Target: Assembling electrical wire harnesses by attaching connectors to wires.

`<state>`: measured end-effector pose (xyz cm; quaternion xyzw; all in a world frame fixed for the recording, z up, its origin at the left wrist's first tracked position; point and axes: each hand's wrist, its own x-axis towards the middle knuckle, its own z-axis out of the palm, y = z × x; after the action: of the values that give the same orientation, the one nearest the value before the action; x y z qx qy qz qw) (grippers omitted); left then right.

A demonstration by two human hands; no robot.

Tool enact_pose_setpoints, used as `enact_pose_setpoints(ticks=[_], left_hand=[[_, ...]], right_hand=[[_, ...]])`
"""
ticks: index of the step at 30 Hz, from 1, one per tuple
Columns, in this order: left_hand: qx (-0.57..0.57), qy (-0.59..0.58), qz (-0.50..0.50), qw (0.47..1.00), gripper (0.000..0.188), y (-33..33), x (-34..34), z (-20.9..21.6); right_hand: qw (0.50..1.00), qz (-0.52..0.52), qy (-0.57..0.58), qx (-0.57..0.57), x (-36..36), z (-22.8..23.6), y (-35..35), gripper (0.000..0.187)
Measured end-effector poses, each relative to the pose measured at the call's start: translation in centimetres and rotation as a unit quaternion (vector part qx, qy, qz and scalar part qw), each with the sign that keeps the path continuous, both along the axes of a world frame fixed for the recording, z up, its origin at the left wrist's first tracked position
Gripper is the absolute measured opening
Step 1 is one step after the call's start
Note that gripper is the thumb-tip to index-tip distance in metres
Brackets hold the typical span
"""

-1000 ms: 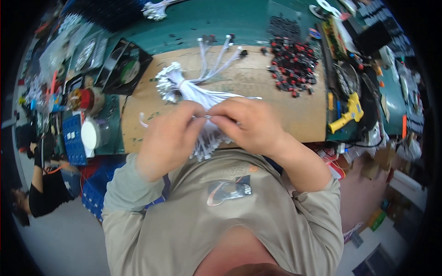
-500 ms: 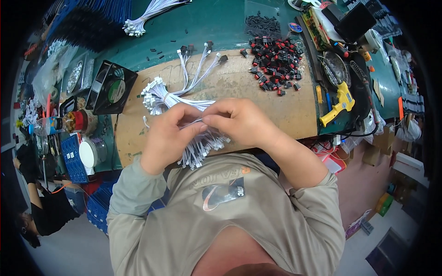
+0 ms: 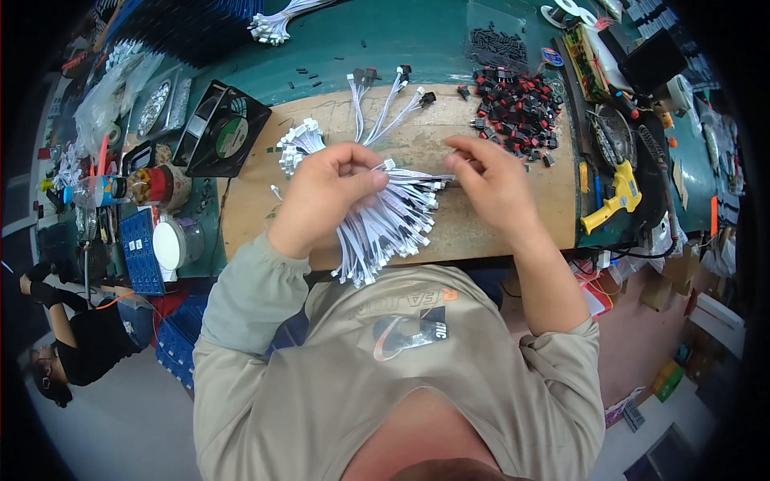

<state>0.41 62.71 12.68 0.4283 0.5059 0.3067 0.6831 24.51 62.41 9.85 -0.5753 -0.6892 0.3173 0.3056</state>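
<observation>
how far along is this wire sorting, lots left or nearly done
Done: a few white leads with black ends lie set apart at the board's far edge. In hand: the left hand grips a thick bundle of white wires; the right hand pinches one end. Left: most of the bundle, plus the switch pile.

bundle of white wire leads | thin, white, small connectors at both ends | fanned out, gripped mid-length, ends splayed toward lower edge and upper left | lay over wooden board | one single lead pulled sideways, taut
</observation>
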Motion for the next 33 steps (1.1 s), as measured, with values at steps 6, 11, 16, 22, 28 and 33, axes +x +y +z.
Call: enact_pose_setpoints(ticks=[6,11,16,22,28,33], left_hand=[[0.008,-0.004,0.029,1.0,0.016,0.6,-0.3,-0.3],[0.04,-0.016,0.063,0.997,0.015,0.6,-1.2,-0.6],[0.099,0.0,0.136,0.986,0.016,0.3,-2.4,0.4],[0.129,0.044,0.165,0.977,0.017,0.0,-3.9,0.5],[0.137,0.056,0.062,0.987,0.013,-1.2,-4.3,-0.5],[0.146,0.078,0.012,0.986,0.013,-1.0,-4.2,-1.7]], right_hand=[[0.998,-0.061,-0.008,0.012,1.7,-0.7,0.4,0.026],[1.0,-0.028,-0.01,-0.008,0.0,0.5,-0.4,0.023],[0.956,0.183,-0.073,0.219,-4.3,2.0,-3.0,0.038],[0.909,0.361,-0.109,0.178,-8.7,1.0,-5.9,0.047],[0.857,0.396,-0.227,0.237,-11.0,0.5,-7.3,0.039],[0.839,0.4,-0.266,0.255,-10.9,0.6,-7.0,0.028]])
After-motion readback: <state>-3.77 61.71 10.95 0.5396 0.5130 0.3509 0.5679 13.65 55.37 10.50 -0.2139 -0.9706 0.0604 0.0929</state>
